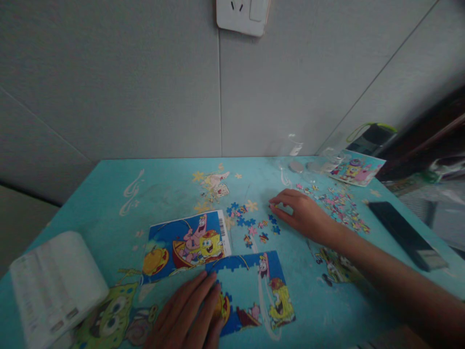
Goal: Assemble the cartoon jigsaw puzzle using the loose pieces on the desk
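Note:
My left hand [189, 315] lies flat, fingers together, on the lower left corner of a partly built cartoon jigsaw [254, 291] near the table's front. My right hand [303, 213] reaches across to the middle of the table, fingertips pinched at a small piece [275, 207]; whether it is lifted I cannot tell. Loose blue and pink pieces [250, 225] lie scattered just left of that hand. A printed reference picture [185, 242] of the same cartoon scene lies behind the jigsaw.
A heap of several loose pieces [341, 203] spreads at the right. Behind it lie a second picture card [358, 169] and clear plastic bags [294, 150]. A dark phone [407, 235] lies at the right edge. A white tissue pack [54, 286] sits front left. The turquoise table [109, 203] meets the wall.

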Action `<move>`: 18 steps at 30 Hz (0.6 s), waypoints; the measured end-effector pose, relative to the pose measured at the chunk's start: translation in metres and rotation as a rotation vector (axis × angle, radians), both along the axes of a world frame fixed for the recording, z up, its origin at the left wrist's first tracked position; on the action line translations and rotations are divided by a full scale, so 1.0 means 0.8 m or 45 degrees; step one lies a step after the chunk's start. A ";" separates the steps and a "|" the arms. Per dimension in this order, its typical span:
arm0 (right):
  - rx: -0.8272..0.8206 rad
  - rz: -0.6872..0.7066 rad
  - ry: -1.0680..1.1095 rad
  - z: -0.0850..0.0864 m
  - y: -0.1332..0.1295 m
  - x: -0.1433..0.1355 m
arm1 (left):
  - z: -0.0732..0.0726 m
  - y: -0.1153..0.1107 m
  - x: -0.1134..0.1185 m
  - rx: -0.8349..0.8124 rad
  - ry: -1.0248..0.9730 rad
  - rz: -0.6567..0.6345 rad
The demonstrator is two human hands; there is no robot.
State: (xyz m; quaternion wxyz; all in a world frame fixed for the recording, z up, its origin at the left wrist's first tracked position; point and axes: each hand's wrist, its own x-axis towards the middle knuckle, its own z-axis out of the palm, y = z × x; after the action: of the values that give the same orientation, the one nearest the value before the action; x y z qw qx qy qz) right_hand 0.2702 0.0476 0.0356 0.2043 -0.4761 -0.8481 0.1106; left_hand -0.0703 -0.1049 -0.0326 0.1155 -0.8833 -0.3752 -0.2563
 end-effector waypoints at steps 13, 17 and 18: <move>-0.007 0.600 -0.164 0.015 -0.051 -0.141 | 0.007 -0.002 0.007 -0.137 -0.154 0.040; 0.070 0.649 -0.229 0.007 -0.036 -0.149 | -0.002 0.002 0.005 -0.028 -0.093 0.026; 0.096 0.653 -0.244 0.005 -0.035 -0.150 | -0.006 0.004 0.003 0.008 -0.070 0.021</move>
State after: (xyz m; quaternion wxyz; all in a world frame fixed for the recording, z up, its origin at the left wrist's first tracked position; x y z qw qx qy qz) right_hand 0.1506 0.0194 0.0395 0.1059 -0.2461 -0.9600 0.0817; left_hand -0.0678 -0.1021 -0.0375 0.1100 -0.8724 -0.3847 -0.2808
